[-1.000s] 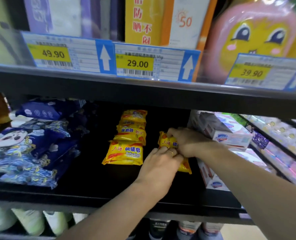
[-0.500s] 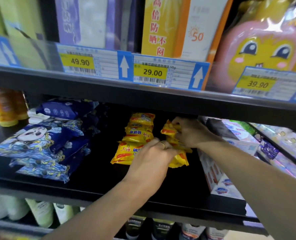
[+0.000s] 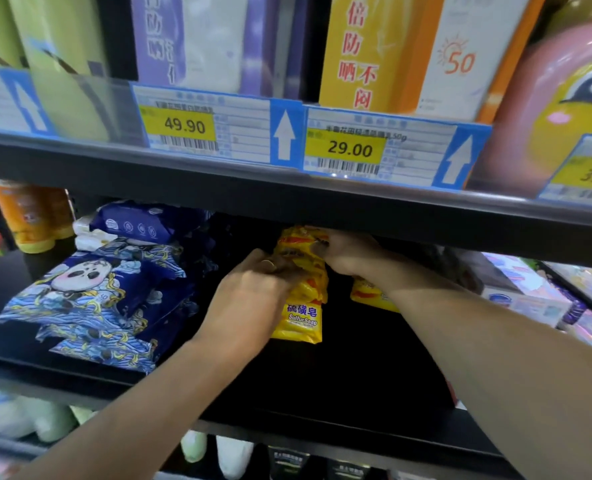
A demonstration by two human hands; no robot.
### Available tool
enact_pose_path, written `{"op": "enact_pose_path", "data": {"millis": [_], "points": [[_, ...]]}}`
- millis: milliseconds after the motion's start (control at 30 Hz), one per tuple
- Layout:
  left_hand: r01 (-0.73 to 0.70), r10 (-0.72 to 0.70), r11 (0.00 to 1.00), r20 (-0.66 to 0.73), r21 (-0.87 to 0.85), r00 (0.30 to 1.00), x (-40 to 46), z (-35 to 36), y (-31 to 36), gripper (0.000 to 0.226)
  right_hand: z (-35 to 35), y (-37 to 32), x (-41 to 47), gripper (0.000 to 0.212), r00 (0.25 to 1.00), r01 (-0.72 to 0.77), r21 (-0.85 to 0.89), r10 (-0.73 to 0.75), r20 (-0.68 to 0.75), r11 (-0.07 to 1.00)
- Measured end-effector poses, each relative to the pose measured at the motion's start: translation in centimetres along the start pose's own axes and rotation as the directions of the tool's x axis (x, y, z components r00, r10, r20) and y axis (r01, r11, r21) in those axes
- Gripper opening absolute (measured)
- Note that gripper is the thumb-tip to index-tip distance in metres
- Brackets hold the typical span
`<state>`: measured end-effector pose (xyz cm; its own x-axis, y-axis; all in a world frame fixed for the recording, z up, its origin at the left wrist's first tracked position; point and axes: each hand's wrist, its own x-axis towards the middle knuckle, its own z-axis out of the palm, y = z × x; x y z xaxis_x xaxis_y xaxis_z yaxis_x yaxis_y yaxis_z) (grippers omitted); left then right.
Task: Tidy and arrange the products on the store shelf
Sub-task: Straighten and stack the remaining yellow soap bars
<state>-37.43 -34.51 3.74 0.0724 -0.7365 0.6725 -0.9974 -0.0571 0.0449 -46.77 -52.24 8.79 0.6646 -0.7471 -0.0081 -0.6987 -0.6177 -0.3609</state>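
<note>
both hands (image 3: 253, 292) grip yellow sulfur soap packs (image 3: 303, 306), crinkled wrappers.

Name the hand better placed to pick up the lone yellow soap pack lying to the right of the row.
Right, probably. The lone soap pack lies directly under the right hand's wrist, while the left hand is on the far side of the soap row. Both hands grip that row, so either must let go.

Two hands in view, left hand (image 3: 253, 292) and right hand (image 3: 348, 258), both gripping the row of yellow soap packs (image 3: 303, 299); exact pack count unclear. One more yellow soap pack (image 3: 370, 296) just right of the grip. Left of the grip, at least four blue panda wipe packs (image 3: 90, 299). Above the grip, four price tags, among them the 49.90 tag (image 3: 183, 124) and 29.00 tag (image 3: 348, 148).
</note>
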Motion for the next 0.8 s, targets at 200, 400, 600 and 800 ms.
{"op": "enact_pose_path", "data": {"millis": [200, 400, 600, 800], "points": [[-0.019, 0.019, 1.000, 0.024, -0.009, 1.000, -0.4, 1.5, -0.7, 0.042, 1.8, 0.3, 1.4, 0.043, 0.999, 0.043, -0.014, -0.043, 0.018, 0.999], [-0.037, 0.038, 0.999, 0.034, -0.014, 0.999, -0.5, 2.1, -1.2, 0.043, 2.9, 0.6, 2.5, 0.045, 0.999, 0.028, -0.045, -0.029, -0.027, 0.999], [-0.037, 0.039, 0.998, 0.057, -0.049, 0.998, -0.5, 2.1, -1.4, 0.046, 2.8, 0.6, 2.2, 0.046, 0.998, 0.057, -0.010, -0.057, -0.025, 0.998], [-0.052, 0.056, 0.990, 0.029, -0.128, 0.998, -0.9, 1.3, -1.1, 0.051, 1.9, 2.0, 0.9, 0.048, 0.997, 0.022, 0.020, -0.021, -0.070, 1.000]]}}
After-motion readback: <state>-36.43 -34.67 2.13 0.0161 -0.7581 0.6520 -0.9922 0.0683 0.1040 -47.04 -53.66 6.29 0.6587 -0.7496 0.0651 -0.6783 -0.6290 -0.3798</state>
